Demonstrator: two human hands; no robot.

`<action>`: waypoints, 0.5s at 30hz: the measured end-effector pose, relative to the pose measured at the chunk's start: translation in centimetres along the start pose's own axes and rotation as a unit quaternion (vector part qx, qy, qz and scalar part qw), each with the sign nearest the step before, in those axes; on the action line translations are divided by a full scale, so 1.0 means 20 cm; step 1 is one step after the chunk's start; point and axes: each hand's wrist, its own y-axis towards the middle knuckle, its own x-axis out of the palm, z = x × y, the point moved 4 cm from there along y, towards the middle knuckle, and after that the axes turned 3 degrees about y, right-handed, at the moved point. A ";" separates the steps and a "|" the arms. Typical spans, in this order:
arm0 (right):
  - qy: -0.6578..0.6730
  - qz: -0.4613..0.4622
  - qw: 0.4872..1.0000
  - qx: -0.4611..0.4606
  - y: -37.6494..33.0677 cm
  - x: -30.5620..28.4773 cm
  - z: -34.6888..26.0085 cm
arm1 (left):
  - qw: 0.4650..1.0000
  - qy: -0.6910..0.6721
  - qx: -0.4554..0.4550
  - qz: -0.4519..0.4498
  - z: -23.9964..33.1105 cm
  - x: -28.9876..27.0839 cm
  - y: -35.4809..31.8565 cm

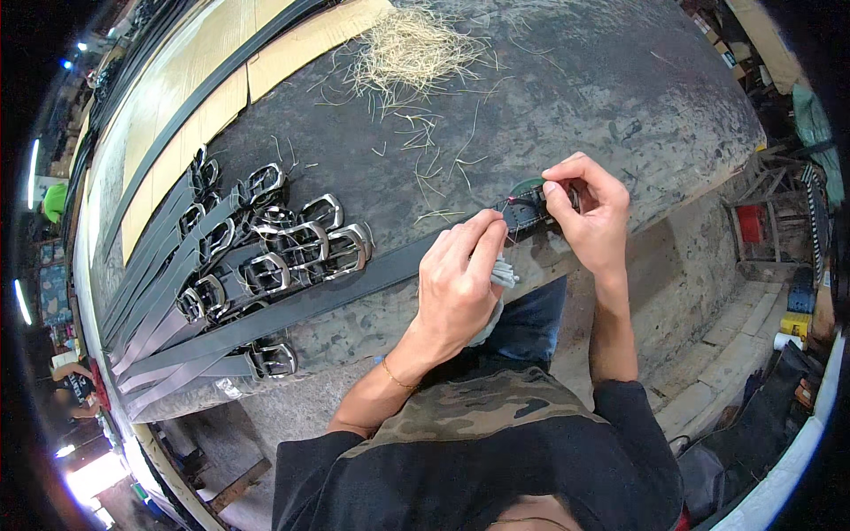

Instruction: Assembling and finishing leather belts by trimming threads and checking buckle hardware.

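Black belt between left hand, right hand, fingers bent

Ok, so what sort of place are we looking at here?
Likely a small belt-making workshop: a long dark strap stretches past a pile of buckled belts, all on a worn, stained workbench.

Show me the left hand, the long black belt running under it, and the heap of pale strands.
Left hand (455,278), head view: back of the hand.
Long black belt (386,270), head view: flat strap.
Heap of pale strands (414,51), head view: its middle.
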 end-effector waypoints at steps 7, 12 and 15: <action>-0.006 -0.008 1.000 -0.016 0.00 0.00 -0.02 | 1.000 -0.016 0.014 0.002 0.01 -0.01 0.00; -0.027 -0.006 0.999 -0.016 0.00 0.01 -0.02 | 1.000 -0.020 0.013 -0.004 0.01 0.00 0.00; -0.026 -0.003 1.000 -0.017 0.00 0.01 -0.02 | 1.000 -0.020 0.012 -0.008 0.01 -0.01 0.00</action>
